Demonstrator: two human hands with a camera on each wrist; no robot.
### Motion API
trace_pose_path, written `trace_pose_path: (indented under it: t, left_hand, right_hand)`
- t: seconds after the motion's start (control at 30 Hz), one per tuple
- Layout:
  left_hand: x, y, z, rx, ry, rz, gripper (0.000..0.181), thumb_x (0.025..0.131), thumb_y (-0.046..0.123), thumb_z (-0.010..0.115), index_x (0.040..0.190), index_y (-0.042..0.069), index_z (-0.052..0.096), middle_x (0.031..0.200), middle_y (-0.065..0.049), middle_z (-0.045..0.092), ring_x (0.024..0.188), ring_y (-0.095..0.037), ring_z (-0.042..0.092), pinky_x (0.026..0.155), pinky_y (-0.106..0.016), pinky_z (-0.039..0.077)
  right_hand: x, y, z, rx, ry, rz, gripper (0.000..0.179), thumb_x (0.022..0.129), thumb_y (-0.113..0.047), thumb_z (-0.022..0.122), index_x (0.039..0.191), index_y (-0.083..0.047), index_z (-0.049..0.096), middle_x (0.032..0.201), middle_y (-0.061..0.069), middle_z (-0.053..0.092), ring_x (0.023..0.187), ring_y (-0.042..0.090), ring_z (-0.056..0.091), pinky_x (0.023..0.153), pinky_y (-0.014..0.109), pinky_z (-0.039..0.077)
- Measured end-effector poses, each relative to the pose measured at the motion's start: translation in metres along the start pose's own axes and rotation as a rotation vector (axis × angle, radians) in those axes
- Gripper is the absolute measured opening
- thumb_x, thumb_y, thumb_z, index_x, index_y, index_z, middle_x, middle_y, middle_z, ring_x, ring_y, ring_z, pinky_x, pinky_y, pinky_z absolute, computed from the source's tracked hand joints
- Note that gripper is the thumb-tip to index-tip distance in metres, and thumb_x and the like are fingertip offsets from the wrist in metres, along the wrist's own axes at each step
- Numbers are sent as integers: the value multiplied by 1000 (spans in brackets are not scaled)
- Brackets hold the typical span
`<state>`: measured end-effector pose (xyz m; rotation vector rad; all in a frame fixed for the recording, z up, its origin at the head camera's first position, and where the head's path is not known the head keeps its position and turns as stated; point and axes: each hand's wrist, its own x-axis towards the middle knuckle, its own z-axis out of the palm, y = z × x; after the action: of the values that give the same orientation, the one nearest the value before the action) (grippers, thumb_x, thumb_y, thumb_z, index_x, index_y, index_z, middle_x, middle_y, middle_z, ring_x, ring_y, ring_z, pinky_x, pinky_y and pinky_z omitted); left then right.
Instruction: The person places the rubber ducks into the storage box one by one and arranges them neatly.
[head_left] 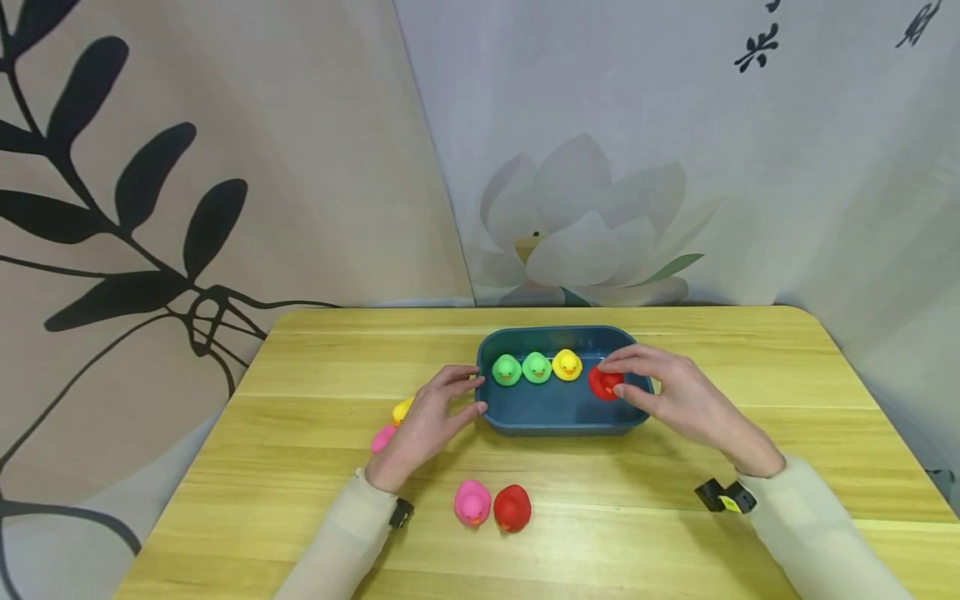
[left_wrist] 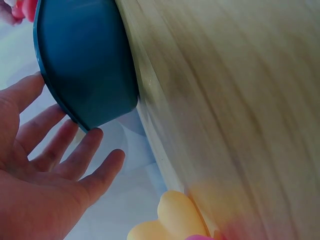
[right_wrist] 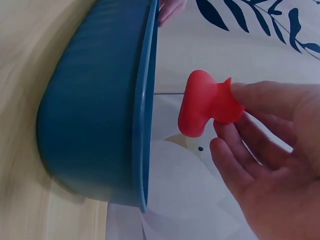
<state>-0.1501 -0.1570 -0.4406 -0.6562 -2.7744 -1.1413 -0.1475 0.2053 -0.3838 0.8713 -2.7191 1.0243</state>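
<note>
My right hand (head_left: 678, 396) pinches a red rubber duck (right_wrist: 200, 105) between thumb and fingers. In the right wrist view the duck is held above the rim of the dark blue bin (head_left: 562, 432). Inside the bin, two green ducks (head_left: 507, 371) and a yellow duck (head_left: 567, 365) stand in a row along its back. My left hand (head_left: 431, 421) rests its spread fingertips against the bin's left rim, seen up close in the left wrist view, where the fingers (left_wrist: 47, 130) are loosely extended and nothing is gripped.
A pink duck (head_left: 472, 503) and another red duck (head_left: 512, 508) sit on the wooden table (head_left: 600, 542) in front of the bin. Partly hidden by my left hand are a yellow duck (head_left: 402, 410) and a pink duck (head_left: 383, 438). A printed curtain (head_left: 337, 167) hangs behind.
</note>
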Motion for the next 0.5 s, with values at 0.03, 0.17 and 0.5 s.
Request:
trace_pose_path:
  t: [0.03, 0.17, 0.5]
  left_hand:
    - [0, 0, 0, -1, -1, 0, 43, 95, 17, 78, 133, 1, 69, 144, -10, 58, 133, -31, 55, 108, -45, 50]
    - [0, 0, 0, -1, 0, 3, 43, 94, 17, 78, 133, 1, 69, 143, -10, 58, 133, -31, 56, 108, -45, 50]
    - [0, 1, 0, -1, -4, -5, 44, 94, 17, 79, 133, 1, 69, 143, -11, 58, 132, -31, 56, 109, -44, 49]
  right_hand:
    - [1, 2, 0, -2, -2, 7, 34, 90, -1, 79, 123, -9, 76, 126, 3, 70, 114, 30, 66, 85, 46, 59]
    - [6, 8, 1, -5, -6, 35, 33, 91, -3, 77, 124, -10, 76, 126, 3, 71, 115, 30, 65, 85, 46, 57]
    - [18, 23, 4, -6, -23, 79, 31, 93, -3, 75, 124, -8, 76, 129, 7, 70, 122, 35, 62, 89, 50, 55]
